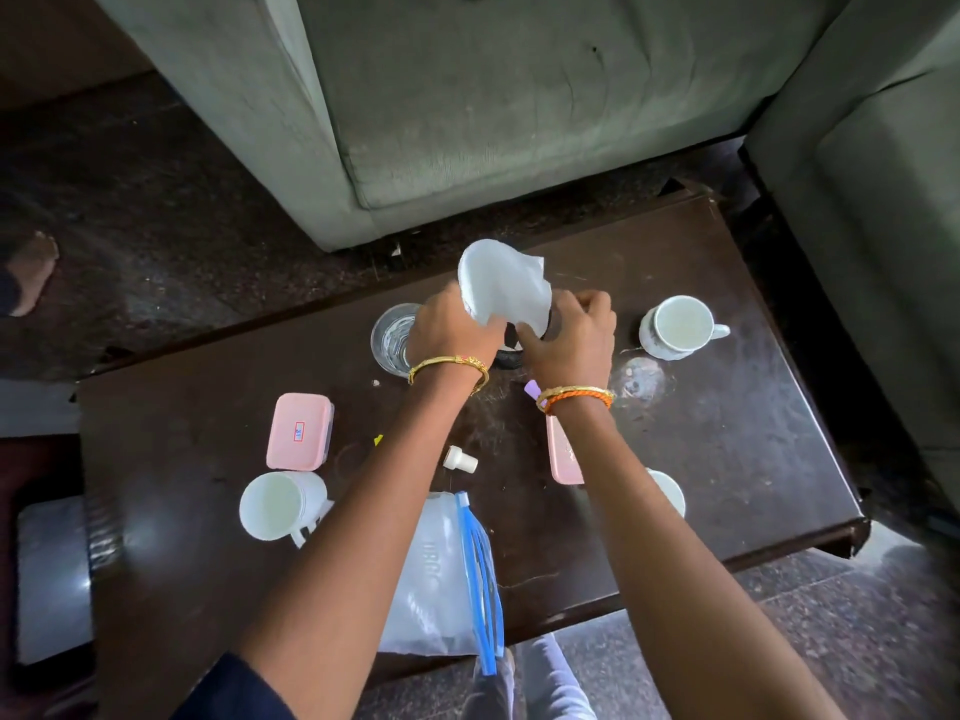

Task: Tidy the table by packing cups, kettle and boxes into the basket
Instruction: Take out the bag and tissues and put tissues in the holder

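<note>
White cloth pinched in both grips, left hand, right hand | cups, pink box loose on worktop | basket unseen | risk: trailing cloth or forearm topples glass

Pink box, left half of table: small white sticker with red border on lid; blue marks inside sticker, too small to read.

Clear plastic bag with blue zip strip, near table edge: faint grey embossed lettering on face, seen sideways; characters resemble "DBOC", reading uncertain.

Second pink box, partly hidden under right forearm: faint marking on lid, not legible.

White cups: no readable print visible.
</note>
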Available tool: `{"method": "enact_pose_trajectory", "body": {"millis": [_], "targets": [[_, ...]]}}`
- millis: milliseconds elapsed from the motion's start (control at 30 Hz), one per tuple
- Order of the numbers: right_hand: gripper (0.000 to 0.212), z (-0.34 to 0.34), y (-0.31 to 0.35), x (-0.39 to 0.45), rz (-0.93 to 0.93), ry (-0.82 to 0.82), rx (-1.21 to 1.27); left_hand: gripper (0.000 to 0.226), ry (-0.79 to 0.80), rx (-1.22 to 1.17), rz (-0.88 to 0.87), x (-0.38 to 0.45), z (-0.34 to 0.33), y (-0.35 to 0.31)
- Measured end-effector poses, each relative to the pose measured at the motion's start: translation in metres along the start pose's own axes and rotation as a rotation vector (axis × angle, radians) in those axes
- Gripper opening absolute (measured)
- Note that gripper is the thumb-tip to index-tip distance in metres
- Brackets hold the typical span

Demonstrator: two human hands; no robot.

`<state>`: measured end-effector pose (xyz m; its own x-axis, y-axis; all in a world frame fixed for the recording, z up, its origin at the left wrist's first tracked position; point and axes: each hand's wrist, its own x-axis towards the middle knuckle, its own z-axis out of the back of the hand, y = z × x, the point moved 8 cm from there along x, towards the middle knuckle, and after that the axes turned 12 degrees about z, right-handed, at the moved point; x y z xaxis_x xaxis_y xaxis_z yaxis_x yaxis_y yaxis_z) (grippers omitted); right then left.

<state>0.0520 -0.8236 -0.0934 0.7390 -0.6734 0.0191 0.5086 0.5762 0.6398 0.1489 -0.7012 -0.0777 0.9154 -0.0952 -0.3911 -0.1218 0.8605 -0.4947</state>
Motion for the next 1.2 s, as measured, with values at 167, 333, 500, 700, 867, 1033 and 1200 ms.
{"method": "enact_pose_trajectory", "body": {"millis": [167, 333, 500, 700, 867, 1033, 1200], "targets": [[0.017, 0.011, -0.004, 0.008, -0.060, -0.050, 0.114, 0.022, -0.104, 0.014, -0.040, -0.003, -0.001, 0.004], [0.021, 0.001, -0.011, 0.009, -0.068, 0.023, 0.053, 0.021, -0.103, 0.086, -0.034, -0.003, -0.013, 0.007], [0.028, 0.007, -0.007, 0.011, -0.052, -0.056, 0.084, 0.024, -0.166, 0.040, -0.019, -0.005, -0.006, 0.007], [0.031, 0.008, -0.003, 0.006, -0.033, -0.089, 0.109, 0.022, -0.190, 0.031, -0.015, -0.008, -0.003, 0.007], [0.021, 0.016, -0.003, 0.003, -0.048, -0.155, 0.214, 0.026, -0.189, 0.003, -0.050, -0.015, -0.002, 0.008], [0.006, 0.042, 0.018, -0.033, 0.045, -0.395, 0.358, 0.038, -0.200, -0.145, -0.141, -0.044, 0.003, 0.016], [0.005, 0.049, 0.035, -0.103, 0.186, -0.419, 0.441, 0.037, -0.271, -0.303, -0.218, -0.094, 0.010, 0.053]]}}
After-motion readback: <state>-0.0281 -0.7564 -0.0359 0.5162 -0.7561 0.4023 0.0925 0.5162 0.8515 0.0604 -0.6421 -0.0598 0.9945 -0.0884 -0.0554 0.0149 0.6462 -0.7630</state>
